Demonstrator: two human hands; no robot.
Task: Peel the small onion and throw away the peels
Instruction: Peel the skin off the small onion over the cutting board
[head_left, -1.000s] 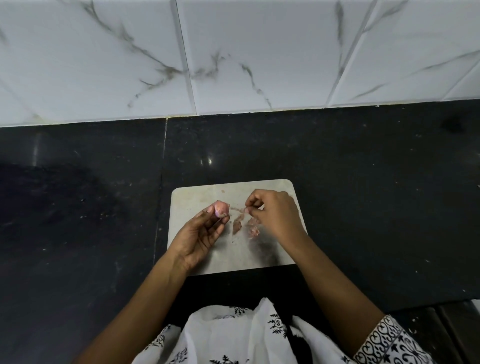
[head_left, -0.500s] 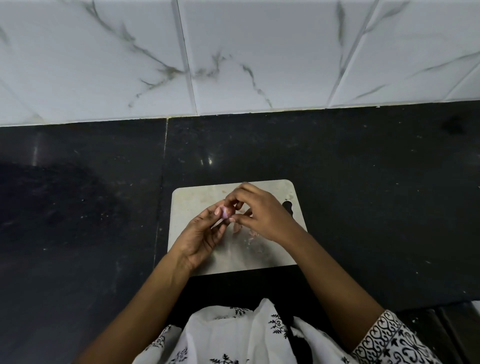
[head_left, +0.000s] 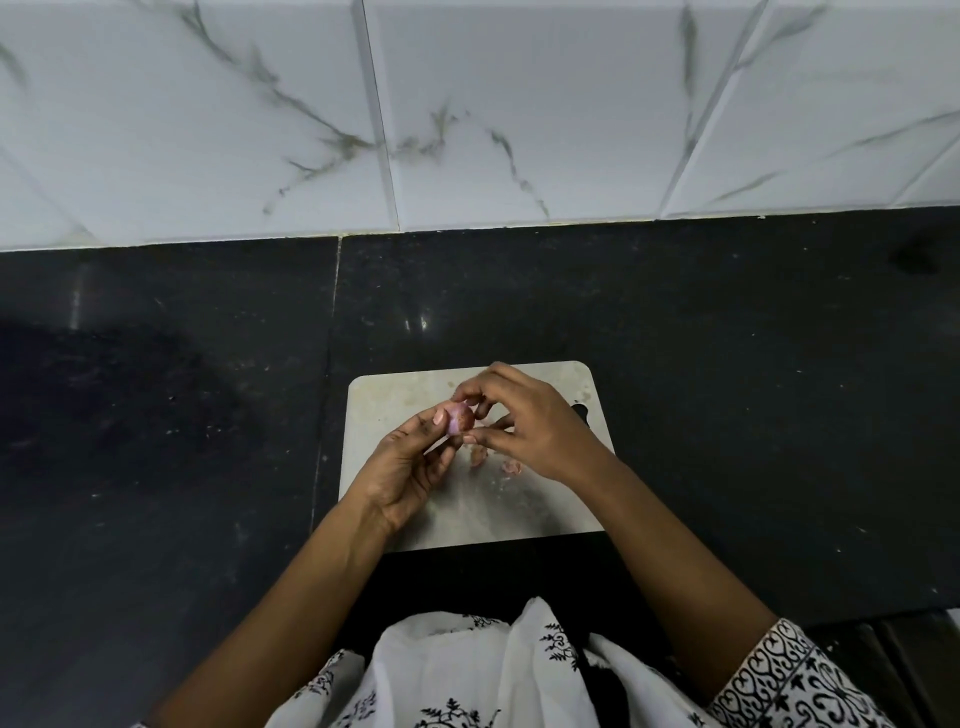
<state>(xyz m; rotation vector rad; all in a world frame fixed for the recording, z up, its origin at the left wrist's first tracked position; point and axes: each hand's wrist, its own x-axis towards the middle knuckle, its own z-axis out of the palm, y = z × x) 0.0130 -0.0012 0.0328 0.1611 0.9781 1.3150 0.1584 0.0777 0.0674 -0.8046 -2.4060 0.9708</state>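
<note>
Onion pinched between left hand and right hand.

Small round onion, pale pink-purple with a glossy, partly bared surface, was held above the far half of a light grey rectangular cutting board, pinched between the fingertips of both hands. Two small, crumpled reddish-brown peel scraps lay loose on the board just below the onion, side by side and slightly apart, the right-hand one partly under the right hand's edge.
</note>
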